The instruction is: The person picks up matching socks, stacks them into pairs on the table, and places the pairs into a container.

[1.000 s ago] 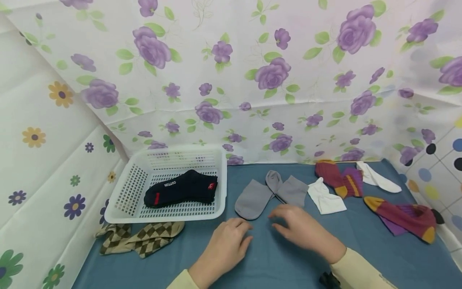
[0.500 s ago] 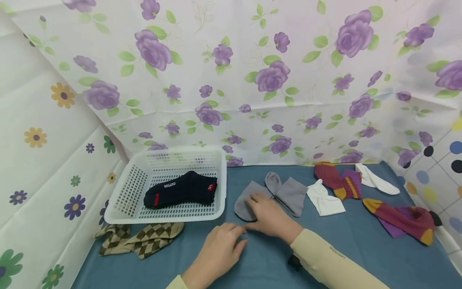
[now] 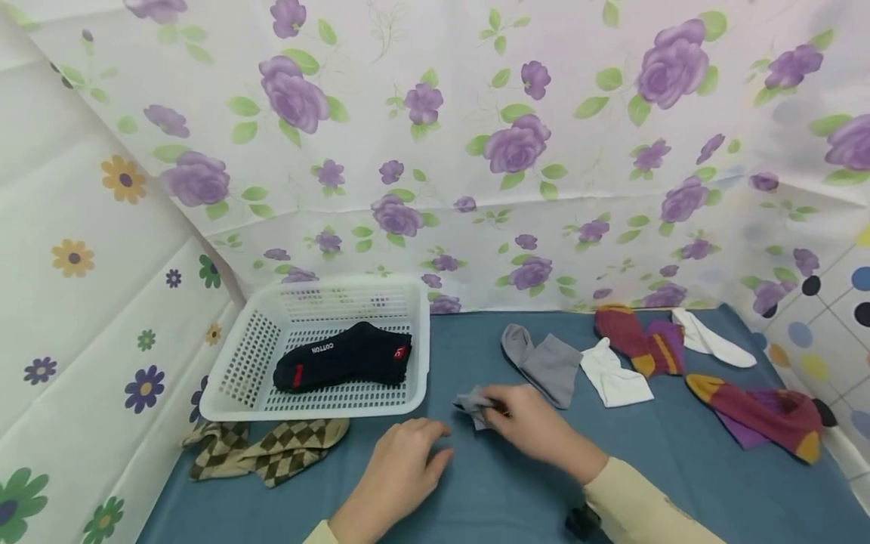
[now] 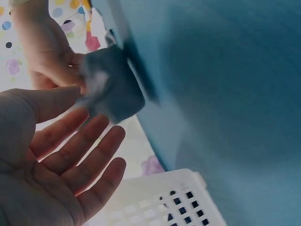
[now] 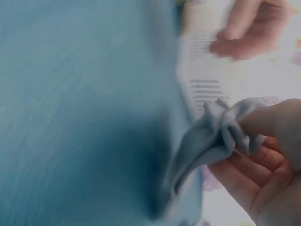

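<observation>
My right hand [image 3: 537, 427] pinches a crumpled grey sock [image 3: 474, 406] between thumb and fingers, over the blue cloth in front of the basket's right side. In the right wrist view the bunched grey sock [image 5: 211, 134] hangs down from the fingertips. To the left, my left hand [image 3: 397, 472] is held with its fingers relaxed and apart; the left wrist view shows its palm [image 4: 51, 165] and spread fingers, holding nothing. A second grey sock [image 3: 547, 363] lies bent on the cloth behind the right hand.
A white perforated basket [image 3: 316, 415] holds dark socks [image 3: 347, 359]. Brown checked socks [image 3: 272, 449] lie in front of it. At right are white socks [image 3: 615, 378] and maroon, purple and yellow socks [image 3: 761, 415] on the blue cloth [image 3: 476, 502]. Flowered sheeting [image 3: 462, 174] stands behind.
My right hand moved left to one grey sock, took hold of it, and drew it off the cloth toward me. The left hand shifted slightly left and stays relaxed.
</observation>
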The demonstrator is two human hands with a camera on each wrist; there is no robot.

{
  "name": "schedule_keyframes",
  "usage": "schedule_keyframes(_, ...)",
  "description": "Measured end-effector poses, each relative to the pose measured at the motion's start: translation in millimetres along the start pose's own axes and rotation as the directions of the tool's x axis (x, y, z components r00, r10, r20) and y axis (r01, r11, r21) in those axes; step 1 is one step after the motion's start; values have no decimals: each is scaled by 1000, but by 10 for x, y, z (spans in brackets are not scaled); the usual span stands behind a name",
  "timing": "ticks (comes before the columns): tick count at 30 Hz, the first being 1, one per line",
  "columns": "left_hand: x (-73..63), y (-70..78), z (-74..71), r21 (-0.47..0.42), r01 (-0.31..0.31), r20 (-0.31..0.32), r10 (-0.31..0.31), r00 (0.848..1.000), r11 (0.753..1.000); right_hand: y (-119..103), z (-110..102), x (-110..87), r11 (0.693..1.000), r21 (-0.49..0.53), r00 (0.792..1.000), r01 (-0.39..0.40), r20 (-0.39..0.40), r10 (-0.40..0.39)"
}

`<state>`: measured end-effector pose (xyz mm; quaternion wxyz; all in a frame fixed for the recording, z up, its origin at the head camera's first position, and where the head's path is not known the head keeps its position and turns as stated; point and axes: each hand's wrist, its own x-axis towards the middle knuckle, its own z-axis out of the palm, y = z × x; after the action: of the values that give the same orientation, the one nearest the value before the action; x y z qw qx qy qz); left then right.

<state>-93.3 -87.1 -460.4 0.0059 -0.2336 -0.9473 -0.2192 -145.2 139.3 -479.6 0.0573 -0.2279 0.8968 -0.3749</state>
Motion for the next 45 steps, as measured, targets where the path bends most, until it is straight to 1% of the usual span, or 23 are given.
schedule_keyframes(1, 8, 16, -14, -1, -4, -13, 4, 1000, 1000, -24, -63, -39, 995, 101, 1000, -23, -16, 25)
schedule_keyframes(3, 25, 58, -44, -10, -4, -39, 4, 999, 1000, -76, -159, -120, 967, 248, 996, -50, -63, 68)
schedule_keyframes(5, 44, 112, -78, -38, 9, -59, -11, 998, 999, -140, -218, -192, 940, 336, 989, -63, -106, 104)
schedule_keyframes(7, 68, 181, -108, -97, 27, -68, -34, 997, 995, -207, -242, -250, 923, 378, 983, -67, -134, 127)
schedule_keyframes(9, 100, 258, -132, -184, 44, -62, -56, 996, 982, -269, -238, -290, 922, 381, 978, -70, -156, 138)
schedule_keyframes(11, 138, 332, -143, -273, 54, -44, -69, 997, 960, -324, -219, -325, 922, 381, 977, -70, -162, 141)
schedule_keyframes(14, 185, 418, -144, -349, 70, -9, -78, 997, 934, -380, -181, -369, 919, 390, 979, -61, -155, 131)
schedule_keyframes(17, 207, 464, -137, -370, 72, 15, -72, 997, 926, -427, -159, -403, 912, 409, 987, -34, -129, 95)
schedule_keyframes(21, 222, 499, -116, -381, 32, 24, -25, 999, 924, -492, -155, -429, 911, 411, 997, 25, -81, 9)
schedule_keyframes(24, 248, 510, -101, -351, -15, -14, 11, 1000, 936, -535, -170, -447, 912, 402, 997, 77, -39, -67)
schedule_keyframes(25, 257, 507, -102, -341, -22, -23, 15, 1000, 940, -538, -178, -454, 909, 402, 994, 106, -39, -98)
schedule_keyframes(27, 274, 496, -124, -328, -33, -42, 21, 999, 944, -536, -204, -462, 908, 389, 987, 159, -85, -136)
schedule_keyframes(28, 285, 491, -142, -325, -35, -46, 21, 999, 945, -529, -221, -459, 909, 375, 980, 184, -137, -142)
schedule_keyframes(30, 301, 481, -199, -331, -32, -35, 22, 999, 943, -502, -263, -443, 921, 321, 958, 219, -249, -141)
schedule_keyframes(31, 305, 475, -231, -331, -33, -33, 23, 999, 943, -487, -279, -427, 930, 297, 949, 217, -288, -130)
schedule_keyframes(32, 310, 473, -264, -329, -39, -35, 29, 999, 943, -477, -297, -408, 939, 279, 946, 199, -306, -110)
schedule_keyframes(33, 317, 474, -299, -329, -46, -33, 38, 999, 943, -465, -312, -385, 948, 262, 948, 181, -304, -97)
schedule_keyframes(34, 325, 476, -332, -330, -58, -31, 51, 998, 942, -453, -322, -365, 955, 252, 957, 159, -278, -86)
schedule_keyframes(36, 335, 484, -402, -336, -87, -32, 81, 996, 938, -435, -335, -334, 964, 239, 982, 120, -171, -80)
schedule_keyframes(38, 343, 493, -468, -353, -108, -28, 105, 994, 929, -420, -333, -315, 965, 252, 996, 80, -65, -66)
schedule_keyframes(40, 350, 498, -533, -364, -127, -33, 124, 992, 923, -398, -326, -307, 961, 267, 997, 71, -6, -72)
schedule_keyframes(43, 358, 487, -616, -365, -135, -57, 123, 991, 921, -346, -324, -303, 946, 317, 996, 70, 21, -81)
schedule_keyframes(45, 365, 462, -663, -356, -136, -86, 113, 990, 925, -302, -336, -297, 935, 345, 995, 80, 29, -96)
